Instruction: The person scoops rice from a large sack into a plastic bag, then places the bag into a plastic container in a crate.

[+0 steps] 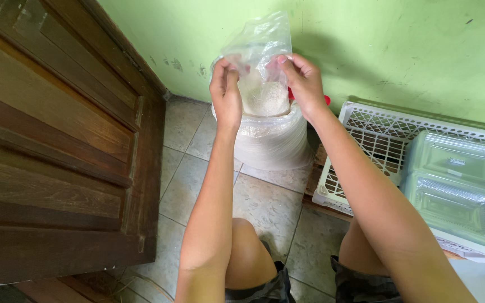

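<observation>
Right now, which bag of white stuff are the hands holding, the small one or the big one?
The small clear bag, pinched between left hand and right hand. The big bag sits on the floor beneath.

Place: corner of a home, likely a kitchen or pantry nook.
Wall: green painted plaster (399,45), scuffed and chipped near the floor.
Door: dark wooden panelled door (51,151) meeting the wall at the corner.
Floor: pale stone-patterned tiles (265,207) with dark grout lines.
Storage: white plastic lattice basket (366,140) on the floor by the wall.
Food packaging: clear plastic lidded boxes (458,185) stacked on the basket.
</observation>
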